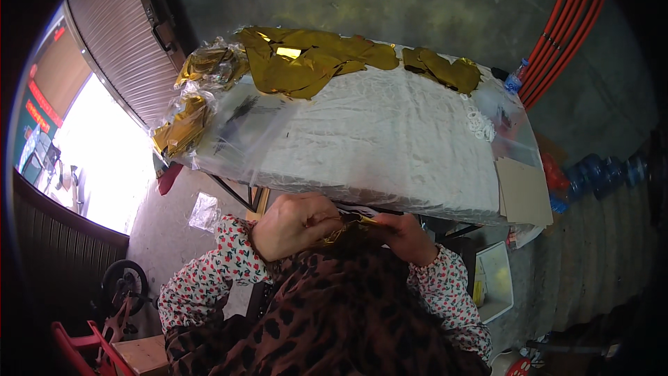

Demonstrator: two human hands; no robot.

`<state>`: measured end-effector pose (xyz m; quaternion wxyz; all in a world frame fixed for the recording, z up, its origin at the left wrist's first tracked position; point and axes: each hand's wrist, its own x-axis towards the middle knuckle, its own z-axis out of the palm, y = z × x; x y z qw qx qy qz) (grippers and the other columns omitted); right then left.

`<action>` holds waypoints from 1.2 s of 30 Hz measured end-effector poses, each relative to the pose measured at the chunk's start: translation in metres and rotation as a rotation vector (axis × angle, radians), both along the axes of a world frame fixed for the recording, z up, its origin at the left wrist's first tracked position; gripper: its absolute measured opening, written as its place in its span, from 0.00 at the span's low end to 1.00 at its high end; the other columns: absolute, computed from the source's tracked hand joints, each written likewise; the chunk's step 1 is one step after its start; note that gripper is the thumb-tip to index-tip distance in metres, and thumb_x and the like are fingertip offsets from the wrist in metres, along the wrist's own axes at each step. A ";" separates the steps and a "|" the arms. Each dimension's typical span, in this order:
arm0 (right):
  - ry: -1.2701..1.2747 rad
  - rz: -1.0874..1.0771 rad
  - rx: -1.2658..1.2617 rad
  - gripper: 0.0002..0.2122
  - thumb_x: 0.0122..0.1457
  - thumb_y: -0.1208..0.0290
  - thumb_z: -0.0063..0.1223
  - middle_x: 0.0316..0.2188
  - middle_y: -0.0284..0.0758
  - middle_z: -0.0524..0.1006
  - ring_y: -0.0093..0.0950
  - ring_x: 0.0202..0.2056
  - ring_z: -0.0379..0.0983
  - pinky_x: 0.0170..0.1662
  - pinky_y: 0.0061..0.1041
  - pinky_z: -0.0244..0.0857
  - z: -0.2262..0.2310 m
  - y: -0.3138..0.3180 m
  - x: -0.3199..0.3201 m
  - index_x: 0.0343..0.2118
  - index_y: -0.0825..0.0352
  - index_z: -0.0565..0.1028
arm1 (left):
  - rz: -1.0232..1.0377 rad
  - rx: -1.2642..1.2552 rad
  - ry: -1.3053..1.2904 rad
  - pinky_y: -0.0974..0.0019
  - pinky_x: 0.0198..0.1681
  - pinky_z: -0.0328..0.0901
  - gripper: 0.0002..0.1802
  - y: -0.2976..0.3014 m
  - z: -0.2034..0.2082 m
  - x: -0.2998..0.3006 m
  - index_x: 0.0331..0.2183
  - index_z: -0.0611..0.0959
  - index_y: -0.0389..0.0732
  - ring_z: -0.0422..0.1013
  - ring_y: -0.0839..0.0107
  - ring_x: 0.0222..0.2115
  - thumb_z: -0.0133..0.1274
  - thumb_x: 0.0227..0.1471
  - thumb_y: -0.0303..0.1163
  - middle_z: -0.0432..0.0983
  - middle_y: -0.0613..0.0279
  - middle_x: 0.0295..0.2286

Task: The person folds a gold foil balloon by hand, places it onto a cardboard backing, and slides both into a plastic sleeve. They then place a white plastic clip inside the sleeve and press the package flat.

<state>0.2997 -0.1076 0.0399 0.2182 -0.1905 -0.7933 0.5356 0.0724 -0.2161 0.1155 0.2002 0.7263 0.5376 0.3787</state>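
Observation:
In front of my body, just off the table's near edge, I hold a crinkled gold foil piece between both hands. My left hand has its fingers closed in a pinch at the foil's left side. My right hand grips the other side, thumb and fingers pressed together; its fingertips are partly hidden. Flat gold foil sheets lie overlapping along the far side of the table, with a smaller gold foil stack to their right. Clear-wrapped gold foil packs are at the table's left end.
A bundle of white cord, brown cardboard and a water bottle sit toward the table's right end. A white bin stands below right. Large blue bottles and red pipes are farther right. Clear plastic lies on the floor.

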 end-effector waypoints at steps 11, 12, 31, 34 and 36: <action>0.007 0.027 -0.038 0.08 0.59 0.74 0.53 0.29 0.37 0.79 0.18 0.30 0.72 0.38 0.20 0.66 -0.001 -0.002 -0.002 0.40 0.68 0.76 | 0.057 -0.213 -0.085 0.70 0.25 0.62 0.09 -0.001 0.004 0.005 0.27 0.77 0.38 0.67 0.76 0.21 0.62 0.43 0.26 0.70 0.65 0.19; 0.008 0.023 -0.055 0.08 0.59 0.74 0.53 0.29 0.37 0.79 0.18 0.31 0.71 0.38 0.20 0.66 -0.003 -0.002 -0.002 0.40 0.68 0.76 | 0.077 -0.230 -0.122 0.70 0.25 0.62 0.09 -0.001 0.003 0.005 0.26 0.76 0.38 0.67 0.75 0.21 0.62 0.43 0.26 0.70 0.65 0.20; 0.053 0.010 -0.309 0.09 0.59 0.74 0.54 0.29 0.32 0.77 0.15 0.32 0.67 0.39 0.19 0.64 -0.027 -0.001 -0.006 0.42 0.70 0.75 | -0.279 -0.242 0.038 0.64 0.36 0.67 0.16 0.004 0.018 -0.014 0.40 0.78 0.36 0.72 0.62 0.31 0.56 0.46 0.22 0.72 0.57 0.30; 0.044 0.012 -0.227 0.09 0.59 0.74 0.54 0.28 0.32 0.77 0.15 0.32 0.67 0.38 0.19 0.64 -0.017 -0.003 -0.008 0.42 0.70 0.75 | -0.307 -0.263 0.125 0.63 0.39 0.66 0.19 0.003 0.017 -0.016 0.44 0.76 0.36 0.71 0.62 0.35 0.55 0.46 0.22 0.71 0.56 0.33; 0.048 0.017 -0.228 0.09 0.59 0.74 0.54 0.28 0.32 0.77 0.15 0.32 0.67 0.38 0.19 0.64 -0.021 -0.003 -0.008 0.42 0.70 0.75 | -0.322 -0.222 0.118 0.63 0.39 0.66 0.19 0.004 0.011 -0.017 0.44 0.75 0.36 0.71 0.62 0.36 0.55 0.46 0.21 0.71 0.55 0.33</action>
